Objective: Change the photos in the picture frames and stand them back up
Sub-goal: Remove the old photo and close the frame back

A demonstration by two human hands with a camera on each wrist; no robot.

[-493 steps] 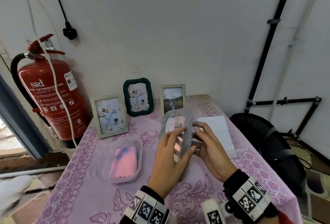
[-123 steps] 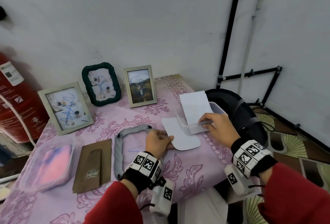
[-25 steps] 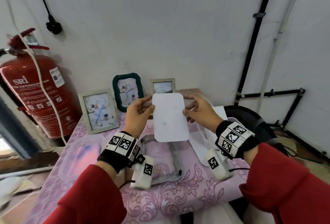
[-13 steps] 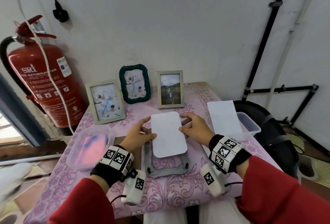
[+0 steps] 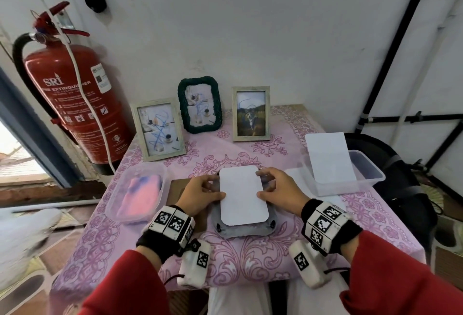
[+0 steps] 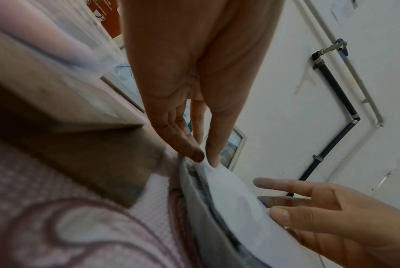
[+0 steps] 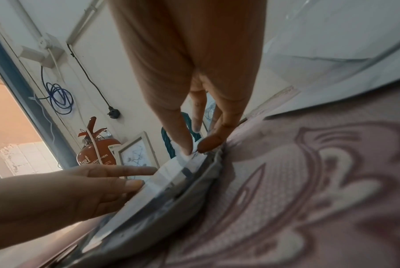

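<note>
While the grey frame point(image 5: 244, 224) lies face down on the pink tablecloth point(image 5: 270, 252), a white photo point(image 5: 242, 195) with its blank back up rests on it. The left hand point(image 5: 200, 195) pinches the photo's left edge near the far corner between fingertips point(image 6: 195, 154) and thumb. The right hand point(image 5: 279, 190) pinches the right edge the same way. Farther back, three framed pictures point(image 5: 251, 113) stand upright by the wall.
</note>
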